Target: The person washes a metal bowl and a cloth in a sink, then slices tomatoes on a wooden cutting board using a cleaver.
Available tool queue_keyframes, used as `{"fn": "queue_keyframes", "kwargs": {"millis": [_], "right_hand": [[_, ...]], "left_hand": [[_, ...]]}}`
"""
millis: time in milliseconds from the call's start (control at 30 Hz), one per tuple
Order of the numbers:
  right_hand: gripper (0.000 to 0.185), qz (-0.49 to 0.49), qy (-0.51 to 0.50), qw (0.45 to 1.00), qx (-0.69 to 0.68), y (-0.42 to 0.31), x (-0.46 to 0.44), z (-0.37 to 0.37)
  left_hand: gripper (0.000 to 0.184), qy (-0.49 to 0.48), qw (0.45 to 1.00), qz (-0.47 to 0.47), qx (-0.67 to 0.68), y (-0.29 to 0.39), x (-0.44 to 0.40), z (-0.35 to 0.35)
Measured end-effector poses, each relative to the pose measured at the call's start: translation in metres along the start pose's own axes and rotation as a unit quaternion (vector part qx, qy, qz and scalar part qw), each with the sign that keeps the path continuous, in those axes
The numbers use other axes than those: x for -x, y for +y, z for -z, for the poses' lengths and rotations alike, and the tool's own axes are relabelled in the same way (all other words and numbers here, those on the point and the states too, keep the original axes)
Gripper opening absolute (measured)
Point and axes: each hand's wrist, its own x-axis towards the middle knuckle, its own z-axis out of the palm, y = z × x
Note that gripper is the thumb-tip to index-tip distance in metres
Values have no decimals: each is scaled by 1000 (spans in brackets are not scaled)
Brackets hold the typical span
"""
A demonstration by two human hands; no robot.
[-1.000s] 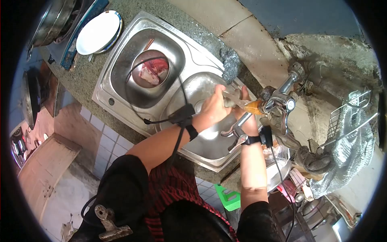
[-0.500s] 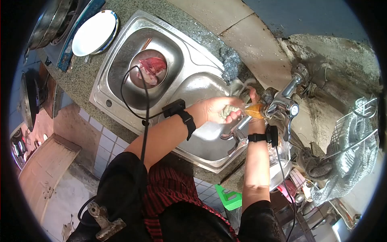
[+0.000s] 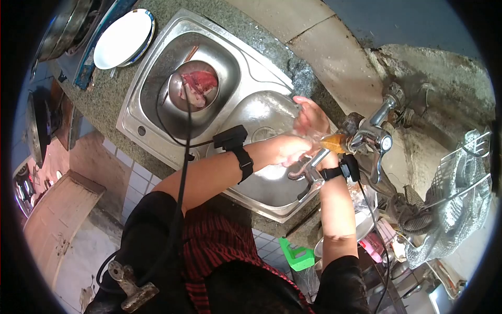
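Observation:
My left hand (image 3: 293, 149) is over the right basin (image 3: 256, 183), close beside my right wrist under the tap. Motion smears its fingers, so I cannot make out their shape or any held thing. My right hand (image 3: 310, 118) reaches past the tap, open, with its fingers stretched toward the basin's far edge. Between the hands and the metal tap (image 3: 374, 138) is its orange-yellow nozzle piece (image 3: 333, 143). In the left basin (image 3: 149, 112), a round metal bowl (image 3: 178, 93) holds a piece of raw red meat (image 3: 198, 86).
White bowls (image 3: 123, 39) stand on the stone counter (image 3: 104, 99) left of the sink. A thin brown stick (image 3: 194, 52) lies beside the meat bowl. Black cables hang across the left basin and down my right arm. A wire rack (image 3: 460, 183) with silvery wrap is at the right.
My right hand has come into clearer view with fingers stretched out, where a grey blur was. The pale greenish thing seen in my closed left hand no longer shows clearly.

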Motion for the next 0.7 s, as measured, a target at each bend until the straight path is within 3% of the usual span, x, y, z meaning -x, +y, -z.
{"fn": "queue_keyframes", "kwargs": {"millis": [67,100,167,200,267,300,333,400,433,467,500,533,567,600,667,700], "right_hand": [[25,7,14,998,64,10,-9,3],[22,24,41,995,91,17,-14,3],[20,42,68,990,118,34,-23,6],[18,70,112,981,144,44,-26,7],[16,103,155,967,172,54,-26,14],[13,209,169,909,318,58,-22,20],[11,305,177,820,450,61,-19,26],[23,218,87,810,537,42,-18,52],[31,109,-24,976,187,31,-9,51],[39,92,-94,989,65,23,-2,45],[48,56,-159,983,-68,14,6,40],[56,8,-214,959,-184,6,13,34],[61,24,-163,966,-201,7,13,20],[64,15,-164,965,-206,3,19,10],[71,-4,-166,962,-216,-8,33,-16],[70,6,-127,981,-148,-11,33,-16]], "left_hand": [[18,146,973,-56,-172,-10,-18,11],[18,146,972,-57,-173,-19,-32,20],[25,350,858,-237,-291,-35,-58,35],[25,349,859,-236,-291,-38,-59,39],[27,438,687,-150,-559,-20,-44,25],[31,489,648,-148,-564,-16,-36,14],[31,489,648,-148,-565,-11,-24,5],[30,306,861,-159,-374,-1,-1,1],[29,225,934,-96,-260,6,2,8],[29,224,935,-94,-259,8,9,5],[28,117,986,-53,-107,10,16,2],[26,6,999,-11,49,12,21,-3],[29,-65,986,15,152,10,20,-8],[29,-63,986,15,151,7,16,-8],[33,-174,945,-20,276,1,12,-8],[30,-169,949,-48,263,-1,14,-9]]}}
